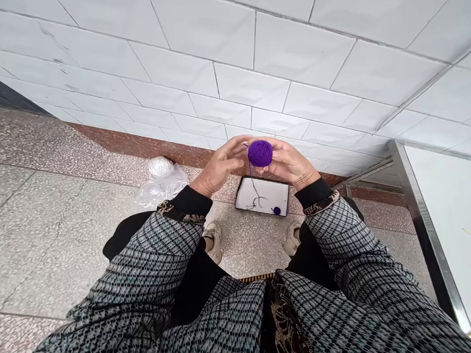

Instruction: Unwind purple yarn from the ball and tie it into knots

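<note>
A ball of purple yarn is held up in front of me, above the floor near the wall. My right hand grips it from the right, with fingers behind and below it. On its left side, my left hand has its fingers curled around a purple yarn strand, close against the ball; the fingertips are partly hidden. From there the strand hangs down into a shallow tray with a white bottom and dark rim. Inside lie loose dark strands and a small dark purple yarn ball.
A white yarn ball and a clear plastic bag lie on the floor at left. White wall tiles rise ahead. A white table with a metal edge stands at right. My shoes flank the tray.
</note>
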Motion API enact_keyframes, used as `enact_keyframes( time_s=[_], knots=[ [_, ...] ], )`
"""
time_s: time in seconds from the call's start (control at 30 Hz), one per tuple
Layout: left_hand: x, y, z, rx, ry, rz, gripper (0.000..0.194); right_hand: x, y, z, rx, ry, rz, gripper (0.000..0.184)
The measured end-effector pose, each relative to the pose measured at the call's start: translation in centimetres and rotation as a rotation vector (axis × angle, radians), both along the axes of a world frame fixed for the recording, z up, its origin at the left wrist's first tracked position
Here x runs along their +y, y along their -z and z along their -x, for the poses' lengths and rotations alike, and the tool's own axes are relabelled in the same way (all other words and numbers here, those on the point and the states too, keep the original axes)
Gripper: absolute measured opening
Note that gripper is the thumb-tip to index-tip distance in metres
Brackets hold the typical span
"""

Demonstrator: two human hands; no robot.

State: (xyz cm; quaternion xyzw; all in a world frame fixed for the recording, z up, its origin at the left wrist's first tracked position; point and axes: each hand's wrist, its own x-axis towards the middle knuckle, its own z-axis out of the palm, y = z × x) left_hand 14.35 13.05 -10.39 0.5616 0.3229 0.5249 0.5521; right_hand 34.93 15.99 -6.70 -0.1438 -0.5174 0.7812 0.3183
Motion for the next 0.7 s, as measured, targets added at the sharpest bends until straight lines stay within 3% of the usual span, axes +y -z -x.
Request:
enact_keyframes(
  time_s=[0.1,0.27,0.37,0.47,0.53,0.63,0.7],
  knots=[
    [-0.7,-0.3,-1.2,-0.084,0.037,0.118,0.044,0.1,0.2,0.1,-0.012,0.002,0.024,0.061],
    [-0.9,0.4,-0.7,0.0,-0.199,0.131,0.027,0.7,-0.1,-0.4,-0.006,0.177,0.08,0.06],
    [-0.7,0.8,0.1,0.101,-0.206,0.13,0.023,1.2,-0.4,-0.9,-0.025,0.296,0.109,0.059],
    [-0.9,0.5,0.4,0.247,-0.101,0.11,0.02,1.5,-0.6,-0.8,-0.09,0.408,0.12,0.055],
    [-1.3,-0.2,0.3,0.343,0.063,0.068,0.023,1.6,-0.4,-0.3,-0.181,0.495,0.059,0.047],
    [-1.9,-1.8,0.2,0.432,0.372,0.032,0.027,1.3,0.4,0.7,-0.45,0.63,-0.165,0.037],
    [-2.0,-2.6,0.5,0.456,0.415,0.017,0.028,0.9,0.9,0.9,-0.656,0.528,-0.326,0.035]
  ],
)
